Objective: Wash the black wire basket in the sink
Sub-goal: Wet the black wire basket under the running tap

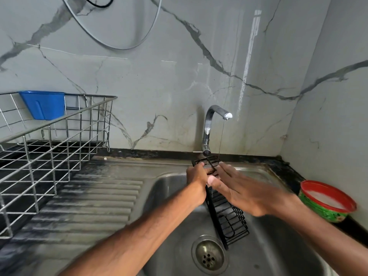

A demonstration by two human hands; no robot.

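Observation:
The black wire basket (229, 218) stands tilted over the steel sink (278, 246), its upper end under the chrome tap (209, 126). A thin stream of water falls from the spout onto that upper end. My left hand (196, 181) grips the basket near its top, fingers curled round the wire. My right hand (247, 192) lies against the basket's right side with fingers stretched out, its thumb touching the frame. The basket's middle is hidden behind both hands.
A steel dish rack (49, 156) with a blue plastic cup (44, 105) stands on the left counter beside the ribbed drainboard (95, 206). A red-rimmed green tub (328, 202) of white paste sits at the right edge. The drain (209, 255) lies below the basket.

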